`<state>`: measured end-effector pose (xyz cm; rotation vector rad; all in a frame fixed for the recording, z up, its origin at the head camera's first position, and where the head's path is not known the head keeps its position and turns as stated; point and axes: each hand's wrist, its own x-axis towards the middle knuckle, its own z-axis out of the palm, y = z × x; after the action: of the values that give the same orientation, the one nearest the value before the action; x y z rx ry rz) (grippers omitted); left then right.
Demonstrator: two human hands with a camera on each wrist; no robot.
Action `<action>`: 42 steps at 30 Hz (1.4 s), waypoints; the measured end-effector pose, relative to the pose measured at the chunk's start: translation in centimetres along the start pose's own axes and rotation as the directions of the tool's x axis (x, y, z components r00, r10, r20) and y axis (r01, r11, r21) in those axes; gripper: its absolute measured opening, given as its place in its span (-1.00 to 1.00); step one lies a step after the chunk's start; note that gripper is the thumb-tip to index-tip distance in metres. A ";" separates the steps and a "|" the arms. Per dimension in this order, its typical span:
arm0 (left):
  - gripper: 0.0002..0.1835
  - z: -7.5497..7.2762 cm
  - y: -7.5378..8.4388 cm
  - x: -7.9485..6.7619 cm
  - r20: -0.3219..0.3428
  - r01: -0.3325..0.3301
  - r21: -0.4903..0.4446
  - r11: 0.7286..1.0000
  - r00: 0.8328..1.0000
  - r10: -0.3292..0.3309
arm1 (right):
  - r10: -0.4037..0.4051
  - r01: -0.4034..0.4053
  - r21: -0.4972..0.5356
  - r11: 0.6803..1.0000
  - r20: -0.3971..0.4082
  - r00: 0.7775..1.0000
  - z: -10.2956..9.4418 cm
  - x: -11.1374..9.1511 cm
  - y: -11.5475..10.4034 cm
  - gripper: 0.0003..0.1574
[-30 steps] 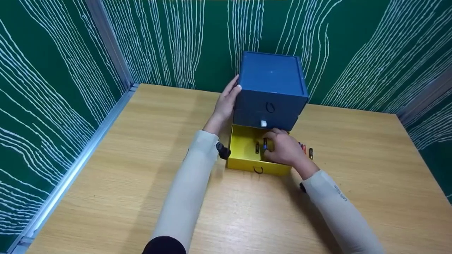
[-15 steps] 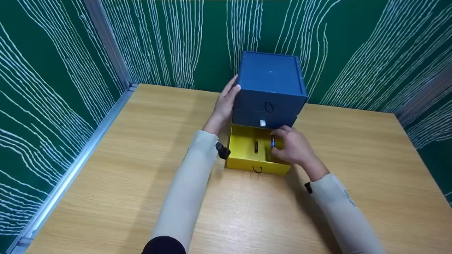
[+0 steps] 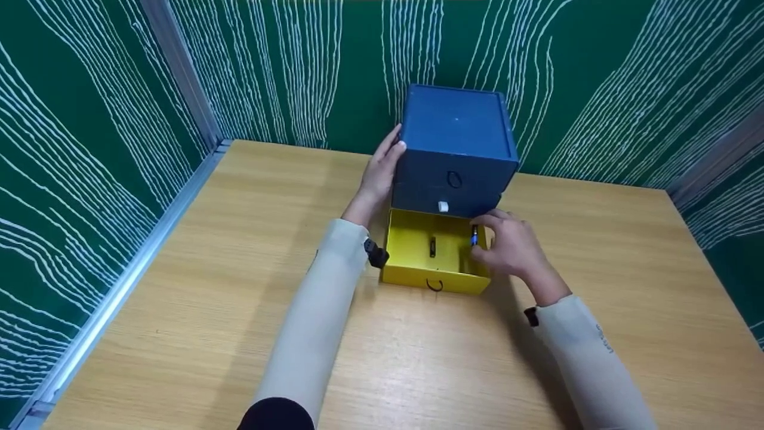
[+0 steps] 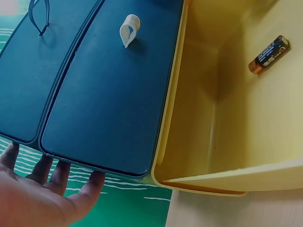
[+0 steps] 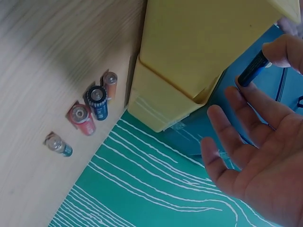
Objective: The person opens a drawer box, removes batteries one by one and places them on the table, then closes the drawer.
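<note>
My right hand point(image 3: 510, 248) pinches a dark blue battery point(image 3: 474, 235) between thumb and finger, over the right side of the pulled-out yellow drawer point(image 3: 436, 282). In the right wrist view the same battery point(image 5: 253, 67) spans thumb and fingertip, the other fingers spread. Another battery point(image 4: 269, 54), black with a copper end, lies on the drawer floor. My left hand point(image 3: 377, 176) rests against the left side of the blue drawer unit point(image 3: 456, 122), its fingertips along the edge in the left wrist view.
Beside the drawer on the wooden table point(image 3: 209, 286) stand or lie several batteries, among them a red one point(image 5: 82, 119) and a blue one point(image 5: 97, 102). Two shut blue drawers, one with a white pull loop point(image 4: 129, 30), sit above. Green walls border the table.
My right hand has moved right with the pinched battery, from the drawer's middle to its right wall. It now hides the batteries on the table from the head view. My left hand stays.
</note>
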<state>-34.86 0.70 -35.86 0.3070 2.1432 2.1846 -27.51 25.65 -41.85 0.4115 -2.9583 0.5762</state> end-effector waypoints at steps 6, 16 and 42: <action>-0.49 0.2 0.1 -0.1 -0.007 0.011 0.010 1.000 1.000 -0.011 | 0.016 -0.017 0.028 0.999 0.010 1.000 -0.2 -0.2 0.5 -0.44; -0.47 0.1 0.0 0.1 0.004 -0.026 -0.011 1.000 1.000 0.026 | 0.038 -0.037 0.051 0.998 -0.026 0.999 -1.2 -0.6 2.1 -0.44; -0.50 -0.1 -1.9 1.6 -0.011 -0.037 -0.014 0.999 0.999 0.037 | 0.183 -0.181 -0.024 0.983 0.103 0.978 -1.3 -2.2 6.7 -0.39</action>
<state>-36.62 0.98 -37.64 0.3376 2.1431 2.2248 -27.19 32.70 -43.35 0.1753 -3.1213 0.5668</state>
